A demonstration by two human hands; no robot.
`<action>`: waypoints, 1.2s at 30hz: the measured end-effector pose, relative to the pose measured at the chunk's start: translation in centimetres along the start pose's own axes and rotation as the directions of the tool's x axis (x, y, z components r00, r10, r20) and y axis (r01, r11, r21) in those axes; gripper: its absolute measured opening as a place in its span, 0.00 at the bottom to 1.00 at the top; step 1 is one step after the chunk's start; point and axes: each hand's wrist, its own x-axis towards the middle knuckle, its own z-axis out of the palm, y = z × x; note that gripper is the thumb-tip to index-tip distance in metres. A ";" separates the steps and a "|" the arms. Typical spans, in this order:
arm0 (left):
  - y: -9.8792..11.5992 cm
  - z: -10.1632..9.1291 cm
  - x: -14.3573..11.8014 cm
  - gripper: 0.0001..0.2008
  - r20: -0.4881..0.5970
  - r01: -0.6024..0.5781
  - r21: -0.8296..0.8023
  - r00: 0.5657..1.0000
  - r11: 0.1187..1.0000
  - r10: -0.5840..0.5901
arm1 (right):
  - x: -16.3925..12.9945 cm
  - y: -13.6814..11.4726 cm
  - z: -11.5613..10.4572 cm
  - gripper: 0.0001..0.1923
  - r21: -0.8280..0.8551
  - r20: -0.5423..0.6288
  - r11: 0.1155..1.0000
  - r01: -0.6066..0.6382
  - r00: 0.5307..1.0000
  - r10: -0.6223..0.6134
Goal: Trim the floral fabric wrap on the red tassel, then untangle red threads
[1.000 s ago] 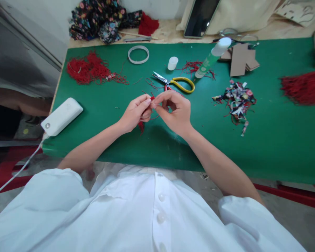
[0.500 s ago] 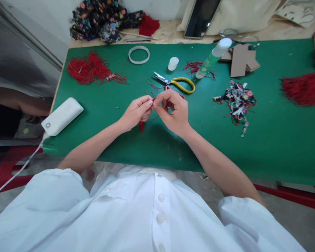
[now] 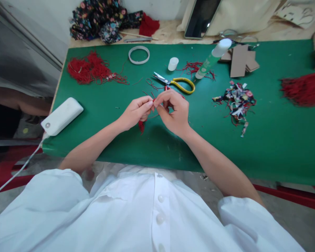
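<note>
Left hand [image 3: 134,113] and right hand [image 3: 173,111] pinch a small red tassel [image 3: 141,126] together above the bench's [image 3: 99,101] near edge, letting its fringe hang free.

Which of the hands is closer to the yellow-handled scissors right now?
The right. The right hand sits just below the yellow-handled scissors, its knuckles close under the handle loop. The left hand is farther off, down and to the left of the blades.

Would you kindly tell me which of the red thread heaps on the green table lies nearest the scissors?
The small red tangle beside the glue bottle, just behind the scissors; the other heaps lie at the table's far edges.
</note>
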 end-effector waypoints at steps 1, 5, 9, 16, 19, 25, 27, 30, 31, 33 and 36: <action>0.0 0.0 0.0 0.22 0.002 0.000 -0.002 1.000 1.000 0.000 | 0.0 0.0 0.0 0.05 -0.004 -0.003 1.000 -0.001 1.000 0.001; -0.1 0.0 0.0 0.22 0.009 0.001 -0.005 1.000 1.000 -0.001 | 0.0 -0.1 -0.1 0.05 -0.070 0.006 0.997 0.037 0.999 -0.036; -0.1 0.0 0.0 0.23 0.002 0.010 0.001 1.000 1.000 -0.010 | 0.0 -0.1 -0.2 0.05 -0.163 0.012 0.978 0.127 0.992 -0.126; 0.0 0.1 0.0 0.22 -0.030 0.022 -0.004 0.999 1.000 -0.022 | -0.1 -0.1 -0.3 0.07 -0.225 0.055 0.972 0.072 0.997 -0.061; 0.1 0.0 0.0 0.22 -0.038 0.025 0.003 0.999 1.000 -0.025 | -0.2 -0.1 -0.2 0.09 -0.218 0.050 0.976 0.022 0.999 -0.012; 0.3 0.0 -0.1 0.21 -0.040 0.037 0.032 0.999 0.999 -0.036 | -0.3 0.0 -0.1 0.09 -0.201 0.024 0.979 0.023 1.000 -0.018; 0.3 -0.1 -0.1 0.20 -0.032 0.041 0.037 0.999 0.998 -0.040 | -0.2 0.0 -0.1 0.08 -0.203 0.009 0.978 0.036 0.999 -0.035; 0.2 -0.1 -0.1 0.21 -0.021 0.043 0.034 0.999 0.998 -0.043 | -0.2 0.1 0.0 0.09 -0.206 0.004 0.978 0.034 0.999 -0.034; 0.2 -0.1 0.0 0.21 -0.020 0.041 0.029 0.999 0.999 -0.041 | -0.3 0.1 0.0 0.09 -0.205 0.006 0.978 0.030 1.000 -0.030; 0.2 0.0 0.0 0.22 -0.019 0.038 0.016 0.999 0.999 -0.038 | -0.3 0.1 0.0 0.09 -0.194 0.009 0.981 0.015 1.000 -0.014; 0.2 0.1 -0.1 0.23 -0.023 0.042 -0.009 0.999 0.999 -0.042 | -0.5 0.1 0.1 0.04 -0.154 0.024 0.987 -0.034 0.999 0.038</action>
